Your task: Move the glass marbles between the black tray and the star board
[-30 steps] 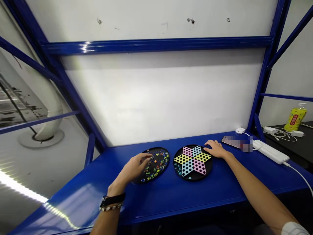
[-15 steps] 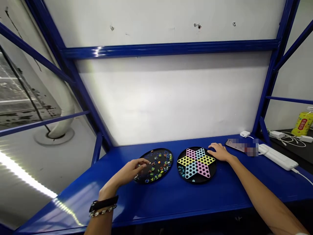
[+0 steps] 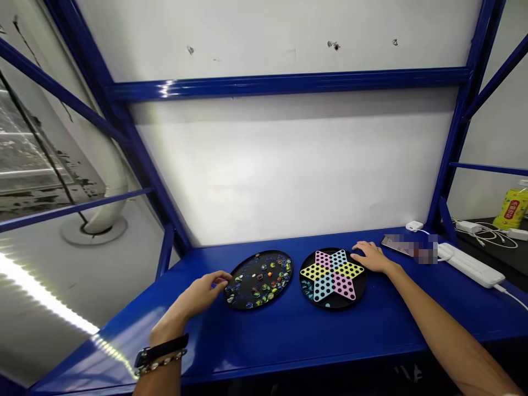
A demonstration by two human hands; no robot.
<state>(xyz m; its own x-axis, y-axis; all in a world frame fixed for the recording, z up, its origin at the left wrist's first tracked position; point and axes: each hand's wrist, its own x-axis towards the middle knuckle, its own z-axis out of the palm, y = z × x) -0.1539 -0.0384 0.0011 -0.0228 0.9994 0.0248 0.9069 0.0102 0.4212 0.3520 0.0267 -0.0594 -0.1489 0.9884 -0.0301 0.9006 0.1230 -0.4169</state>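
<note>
My left hand (image 3: 203,292) is at the left rim of a round black tray (image 3: 243,286) with several glass marbles (image 3: 264,297) scattered on it. Its fingers are bent, and a gap shows between thumb and forefinger; whether the tips touch the rim I cannot tell. A watch and a bead bracelet are on that wrist. To the right lies a Chinese checkers board (image 3: 332,275), a pink, blue and yellow star full of holes on a round black base. Its upper right edge is beside my right hand (image 3: 370,257), which lies with fingers spread and holds nothing.
A phone (image 3: 398,246), a white power strip (image 3: 470,265) and a small white adapter (image 3: 414,226) lie right on the blue table (image 3: 264,338). Blue frame bars and a white panel (image 3: 289,165) stand behind. Cables and a yellow bottle (image 3: 511,209) are far right.
My left hand has moved left, from over the marbles to the tray's left rim, so more marbles show. My right hand has stayed beside the checkers board.
</note>
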